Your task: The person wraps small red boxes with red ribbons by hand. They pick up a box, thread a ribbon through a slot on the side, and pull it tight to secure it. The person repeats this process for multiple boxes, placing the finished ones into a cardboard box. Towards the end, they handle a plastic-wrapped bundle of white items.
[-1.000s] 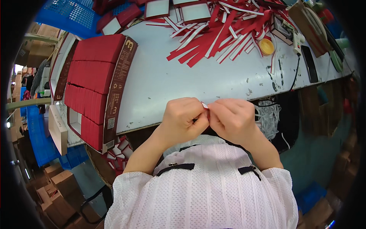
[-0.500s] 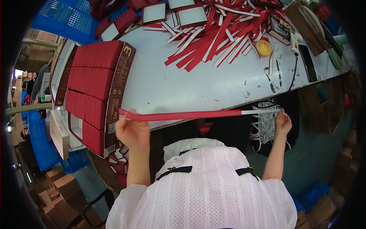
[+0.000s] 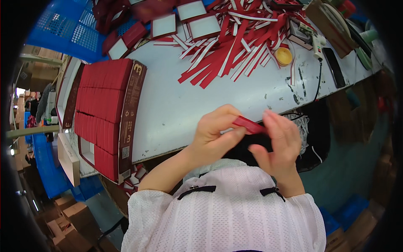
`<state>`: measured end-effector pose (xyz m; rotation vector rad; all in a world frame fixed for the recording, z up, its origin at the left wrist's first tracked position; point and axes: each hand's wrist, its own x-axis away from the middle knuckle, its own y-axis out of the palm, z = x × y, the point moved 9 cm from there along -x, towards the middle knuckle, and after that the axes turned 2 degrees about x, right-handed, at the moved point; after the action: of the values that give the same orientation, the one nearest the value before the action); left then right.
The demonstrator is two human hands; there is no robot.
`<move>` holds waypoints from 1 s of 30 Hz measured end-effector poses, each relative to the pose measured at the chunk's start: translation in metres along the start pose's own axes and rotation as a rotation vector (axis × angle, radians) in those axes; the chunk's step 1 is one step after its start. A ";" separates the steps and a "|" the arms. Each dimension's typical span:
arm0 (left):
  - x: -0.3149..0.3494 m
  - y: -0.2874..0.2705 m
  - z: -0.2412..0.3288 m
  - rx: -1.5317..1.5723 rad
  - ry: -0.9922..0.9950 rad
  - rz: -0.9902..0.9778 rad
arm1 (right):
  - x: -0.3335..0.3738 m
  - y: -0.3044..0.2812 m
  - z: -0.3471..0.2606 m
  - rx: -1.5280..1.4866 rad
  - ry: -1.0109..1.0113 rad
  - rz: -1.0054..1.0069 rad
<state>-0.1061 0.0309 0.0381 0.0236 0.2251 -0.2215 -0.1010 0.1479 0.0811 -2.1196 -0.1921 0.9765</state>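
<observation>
My left hand (image 3: 216, 136) is closed in a pinch on a red strip (image 3: 250, 125), which shows as a short length slanting toward my right hand. The white part of the strip is not seen now; my hands hide some of it. My right hand (image 3: 280, 145) is raised by the strip's other end, thumb and fingers apart. Whether its fingertips touch the strip I cannot tell. Both hands are close together in front of my body, just off the table's near edge.
On the white table (image 3: 168, 109) lies a heap of red and white strips (image 3: 222, 54). A carton (image 3: 132, 113) of red blocks (image 3: 100, 96) stands left. Shallow red boxes with white insides (image 3: 163, 26) lie at the back, a yellow round tub (image 3: 283, 56) and black phone (image 3: 333, 67) to the right.
The strip was stretched wide between both hands. Now the hands have come together, the left moving right and the right moving left, its fingers opened; only a short red length shows.
</observation>
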 end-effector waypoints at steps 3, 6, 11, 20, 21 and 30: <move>-0.026 0.017 0.008 -0.098 0.174 -0.107 | 0.007 0.001 0.018 -0.015 0.006 0.047; -0.061 -0.008 -0.012 -0.396 0.298 -0.005 | 0.041 0.002 0.084 -0.564 0.648 0.127; -0.135 -0.119 -0.077 -1.167 0.292 0.357 | 0.039 0.005 0.061 -1.573 0.602 0.066; -0.106 -0.145 -0.088 0.144 -0.143 0.510 | 0.074 0.063 0.056 -1.576 0.984 -0.200; -0.098 -0.125 -0.076 0.403 -0.135 0.472 | 0.073 0.069 0.058 -1.566 1.015 -0.184; 0.000 -0.027 -0.050 1.147 -0.222 0.107 | 0.014 0.066 0.077 -1.376 0.843 0.141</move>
<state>-0.1232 0.0073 -0.0109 1.1404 -0.1494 -0.2196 -0.1566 0.1541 -0.0053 -3.6016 -0.3324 -0.2671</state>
